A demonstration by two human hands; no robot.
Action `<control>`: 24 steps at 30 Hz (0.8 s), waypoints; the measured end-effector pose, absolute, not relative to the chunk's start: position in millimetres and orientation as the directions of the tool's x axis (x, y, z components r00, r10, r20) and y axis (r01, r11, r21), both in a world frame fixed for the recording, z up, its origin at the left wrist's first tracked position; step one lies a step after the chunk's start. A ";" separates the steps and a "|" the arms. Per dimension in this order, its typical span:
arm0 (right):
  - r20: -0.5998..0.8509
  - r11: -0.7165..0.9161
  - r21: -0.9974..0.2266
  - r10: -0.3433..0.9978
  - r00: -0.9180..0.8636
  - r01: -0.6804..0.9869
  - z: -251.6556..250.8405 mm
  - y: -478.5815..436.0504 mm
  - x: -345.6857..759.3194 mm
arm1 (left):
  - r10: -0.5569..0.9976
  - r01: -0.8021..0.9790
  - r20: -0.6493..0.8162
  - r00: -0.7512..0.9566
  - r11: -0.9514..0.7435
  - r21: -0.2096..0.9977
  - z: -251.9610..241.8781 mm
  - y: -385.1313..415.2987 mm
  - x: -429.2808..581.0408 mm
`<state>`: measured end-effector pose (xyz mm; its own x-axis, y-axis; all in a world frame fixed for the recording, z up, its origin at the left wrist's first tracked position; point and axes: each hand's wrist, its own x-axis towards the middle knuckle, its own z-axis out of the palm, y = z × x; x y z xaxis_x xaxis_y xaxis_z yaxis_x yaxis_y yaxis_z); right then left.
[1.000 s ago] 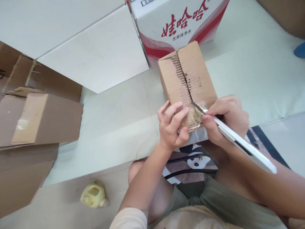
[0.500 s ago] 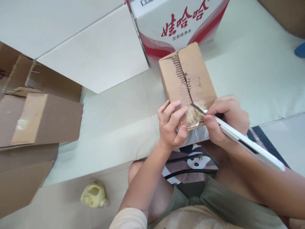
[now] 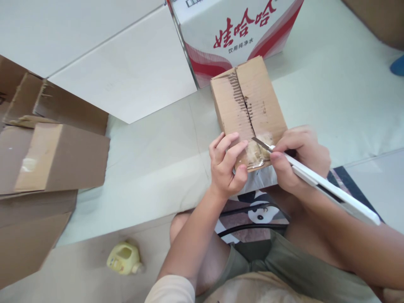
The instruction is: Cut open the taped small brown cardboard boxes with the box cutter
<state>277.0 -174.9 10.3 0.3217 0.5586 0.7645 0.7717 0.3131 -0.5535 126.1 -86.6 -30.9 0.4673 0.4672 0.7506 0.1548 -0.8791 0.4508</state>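
A small brown cardboard box sits near the front edge of the pale tabletop, its top seam torn and partly split. My left hand grips the near left corner, fingers on top and thumb at the front side. In my right hand is a white utility knife, its blade out. The blade's tip lies at the seam, close to clear tape on the near end of the box. Whether the tip has gone into the cardboard I cannot tell.
Behind the box stands a white and red water carton, next to a large white panel. Opened cardboard boxes are at the left. A yellow jug is on the floor. A blue object shows at the right edge.
The rear end of the knife's handle has shifted very slightly to the right and up. Both hands and the box look almost unmoved.
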 end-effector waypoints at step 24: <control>0.712 0.288 -0.595 0.621 0.326 0.751 5.5 -180.9 278.8 | 0.497 0.045 0.740 0.454 -0.842 0.538 -34.8 -84.6 128.2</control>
